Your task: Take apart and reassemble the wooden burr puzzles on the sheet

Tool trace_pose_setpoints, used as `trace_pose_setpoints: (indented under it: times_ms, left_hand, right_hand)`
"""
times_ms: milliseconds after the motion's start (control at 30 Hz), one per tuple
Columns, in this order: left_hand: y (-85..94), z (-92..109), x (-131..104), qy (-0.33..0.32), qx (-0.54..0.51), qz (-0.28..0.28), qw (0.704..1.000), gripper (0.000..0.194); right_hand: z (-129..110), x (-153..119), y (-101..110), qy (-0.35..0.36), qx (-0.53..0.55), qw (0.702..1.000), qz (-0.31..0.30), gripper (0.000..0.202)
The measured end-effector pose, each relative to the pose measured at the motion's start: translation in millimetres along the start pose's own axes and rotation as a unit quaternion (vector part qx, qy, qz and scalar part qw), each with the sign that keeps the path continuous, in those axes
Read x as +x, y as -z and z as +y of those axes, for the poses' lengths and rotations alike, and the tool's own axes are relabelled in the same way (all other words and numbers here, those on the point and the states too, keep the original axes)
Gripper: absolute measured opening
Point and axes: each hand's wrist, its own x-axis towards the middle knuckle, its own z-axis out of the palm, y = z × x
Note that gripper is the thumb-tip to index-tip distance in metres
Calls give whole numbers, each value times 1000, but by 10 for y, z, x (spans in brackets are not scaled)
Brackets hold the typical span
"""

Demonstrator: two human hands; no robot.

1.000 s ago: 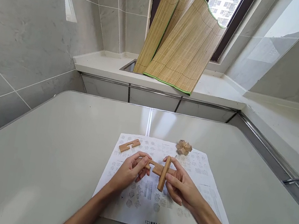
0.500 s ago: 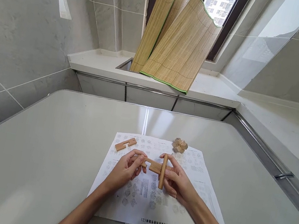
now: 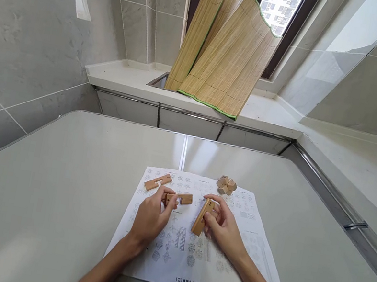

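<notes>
My left hand [image 3: 153, 210] grips a notched wooden piece [image 3: 186, 199] by its left end, the notch showing just right of the fingertips. In my right hand [image 3: 223, 222] is a wooden piece marked 2 [image 3: 199, 221], held tilted between thumb and fingers. The two pieces are apart. Another notched wooden piece [image 3: 152, 184] lies on the printed sheet [image 3: 166, 268], beyond my left hand. An assembled cluster of wooden blocks [image 3: 226, 185] sits at the sheet's far edge, beyond my right hand.
The sheet lies on a pale table [image 3: 56, 186] with a seam down its middle. Behind the table, a bamboo mat [image 3: 229, 56] leans by the window on a white ledge [image 3: 122, 80]. Tiled walls stand on both sides.
The two held pieces, which were together and crossed, are now separated. My left hand has moved left with its piece, and the piece in my right hand has turned so its numbered face shows.
</notes>
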Motion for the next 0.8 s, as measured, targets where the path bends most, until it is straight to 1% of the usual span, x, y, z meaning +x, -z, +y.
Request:
trace_pose_setpoints:
  times_ms: [67, 133, 233, 300, 400, 500, 567, 600, 667, 733, 800]
  left_hand:
    - [-29, 5, -33, -45, 54, 1, 997, 22]
    - [-54, 0, -54, -84, 102, 6, 991, 20]
    - [-85, -29, -71, -134, 171, 6, 976, 19]
    - [-103, -57, -79, -159, 206, 2, 966, 19]
    - [-124, -94, -88, -177, 216, -1, 960, 18]
    - [-128, -101, -87, -191, 185, -8, 964, 22]
    - [-126, -84, -85, -212, 163, -25, 963, 24]
    - [-124, -70, -86, -226, 152, -37, 961, 27]
    - [-124, -42, -93, -253, 138, -64, 956, 39]
    - [-124, -21, -100, -272, 136, -82, 949, 50]
    - [-120, -17, -98, -282, 143, -86, 945, 50]
  right_hand:
    - [41, -14, -23, 6, -60, 998, 13, 40]
    - [61, -19, -23, 21, -134, 990, 43, 38]
    - [43, -13, -5, 71, -255, 960, 93, 32]
    - [23, -12, -2, 106, -318, 936, 112, 28]
    - [25, -28, -26, 133, -410, 895, 113, 29]
    - [69, -53, -57, 148, -489, 854, 100, 30]
    - [100, -62, -65, 163, -509, 839, 98, 29]
    - [109, -63, -65, 171, -510, 837, 97, 29]
    - [112, -62, -62, 179, -498, 844, 91, 27]
    - [96, -58, -62, 182, -472, 859, 80, 25]
    - [69, -57, -68, 184, -441, 876, 64, 25]
